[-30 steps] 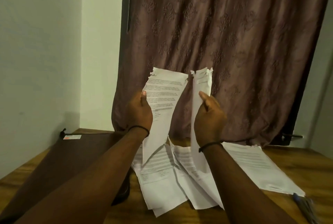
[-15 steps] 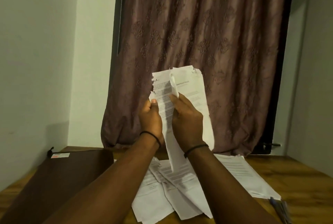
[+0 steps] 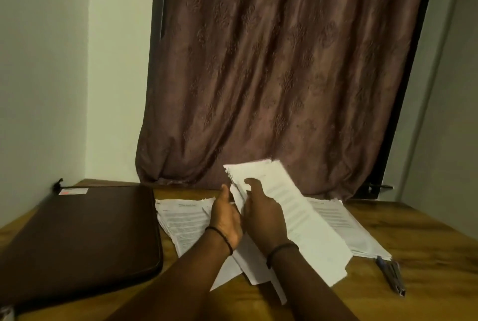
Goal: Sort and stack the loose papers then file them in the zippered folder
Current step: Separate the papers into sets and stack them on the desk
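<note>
Two hands meet over the middle of the desk (image 3: 388, 302), sharing a small bundle of held sheets (image 3: 292, 207). The right hand (image 3: 263, 220) is closed on the bundle near its upper left edge, thumb on the printed face and the other digits hidden behind. The left hand (image 3: 226, 217) stands just beside it, palm turned inward and thumb up; whether it pinches the paper or only steadies the edge cannot be told. The bundle slopes down to the right, its lower end near the desk and blurred.

More loose papers (image 3: 186, 220) lie spread under the wrists, overlapping at odd angles, and a neater side pile (image 3: 346, 227) rests to the right, just above some pens (image 3: 393, 276). The zippered folder (image 3: 77, 238), dark brown and closed, lies flat at the left, apart from the held sheets.

Handling, as judged: the sheets are light, thin and limp, and sag where unsupported; several top edges look ragged, so they may tear further if pulled. Sheets slide readily on one another, so a firm pinch on one long edge, with the other hand squaring the opposite edge against the desk, should keep a stack together. The folder looks stiff and heavier, best held by a side while its zip is drawn.
</note>
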Motion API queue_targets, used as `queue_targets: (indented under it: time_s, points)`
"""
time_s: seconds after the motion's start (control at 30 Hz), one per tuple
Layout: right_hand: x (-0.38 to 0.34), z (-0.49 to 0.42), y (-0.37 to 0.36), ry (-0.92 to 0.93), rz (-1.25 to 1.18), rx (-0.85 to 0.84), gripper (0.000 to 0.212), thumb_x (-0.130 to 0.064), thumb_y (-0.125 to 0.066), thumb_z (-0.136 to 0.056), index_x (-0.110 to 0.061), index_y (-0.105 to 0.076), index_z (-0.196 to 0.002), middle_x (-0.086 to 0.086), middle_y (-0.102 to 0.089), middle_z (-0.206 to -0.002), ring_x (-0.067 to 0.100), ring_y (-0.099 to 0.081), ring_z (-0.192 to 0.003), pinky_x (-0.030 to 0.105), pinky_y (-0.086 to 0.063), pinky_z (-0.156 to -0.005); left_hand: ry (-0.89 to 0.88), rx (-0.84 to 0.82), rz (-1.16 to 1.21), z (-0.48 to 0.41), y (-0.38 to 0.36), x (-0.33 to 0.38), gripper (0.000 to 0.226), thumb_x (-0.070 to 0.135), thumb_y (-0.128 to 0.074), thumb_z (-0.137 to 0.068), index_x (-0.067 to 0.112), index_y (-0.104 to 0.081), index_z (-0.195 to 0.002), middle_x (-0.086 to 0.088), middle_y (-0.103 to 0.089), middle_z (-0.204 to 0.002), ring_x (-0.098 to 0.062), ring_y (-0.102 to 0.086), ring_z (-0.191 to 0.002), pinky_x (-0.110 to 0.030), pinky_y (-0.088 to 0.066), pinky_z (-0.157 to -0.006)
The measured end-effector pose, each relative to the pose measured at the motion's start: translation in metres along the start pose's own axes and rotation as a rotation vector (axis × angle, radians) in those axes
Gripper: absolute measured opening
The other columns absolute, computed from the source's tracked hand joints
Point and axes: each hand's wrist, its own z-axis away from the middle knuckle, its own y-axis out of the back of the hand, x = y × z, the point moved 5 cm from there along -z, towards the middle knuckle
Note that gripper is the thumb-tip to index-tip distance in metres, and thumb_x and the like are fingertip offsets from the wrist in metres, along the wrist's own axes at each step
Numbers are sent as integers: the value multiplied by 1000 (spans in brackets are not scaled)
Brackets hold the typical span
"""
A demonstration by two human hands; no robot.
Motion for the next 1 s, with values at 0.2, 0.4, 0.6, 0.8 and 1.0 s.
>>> queue_targets:
  time_s: [0.2,0.4,0.6,0.8,1.0]
  points:
    - [26,13,-50,-141,-71,-165,38,-14,-48,-98,-23,-50,-135,6,-70,-96,18,-61,-79,29,-48,-69,216,128,-362,-16,51,-8,30,29,-42,-103,12,-64,-113,-12,-75,-96,-32,-66,-102,-51,-48,-99]
    - [38,3,-71,-177,-61,-255,35,-10,-49,-95,-17,-65,-125,3,-70,-115,19,-64,-99,22,-46,-78,266,248,-548,-40,90,2,39,5,-32,-103,9,-45,-140,-17,-71,-106,-32,-69,-92,-52,-53,-85]
    - [41,-9,-82,-149,-87,-271,38,-2,-45,-89,-19,-71,-111,4,-73,-103,20,-63,-86,22,-40,-69,291,224,-552,-55,101,-4,34,3,-32,-102,8,-54,-128,-15,-73,-93,-29,-69,-84,-47,-56,-72]
    - [45,-3,-86,-140,-92,-222,45,-9,-48,-97,-25,-52,-138,5,-71,-111,19,-65,-92,23,-49,-76,325,199,-530,-55,104,-3,33,1,-35,-99,4,-55,-125,-15,-74,-86,-27,-72,-71,-39,-60,-60]
    - [55,3,-83,-305,-221,-225,49,-16,-53,-97,-26,-39,-143,6,-68,-100,18,-64,-86,27,-51,-75,331,160,-485,-53,100,-5,39,3,-34,-100,9,-49,-135,-17,-74,-100,-29,-73,-82,-43,-60,-68]
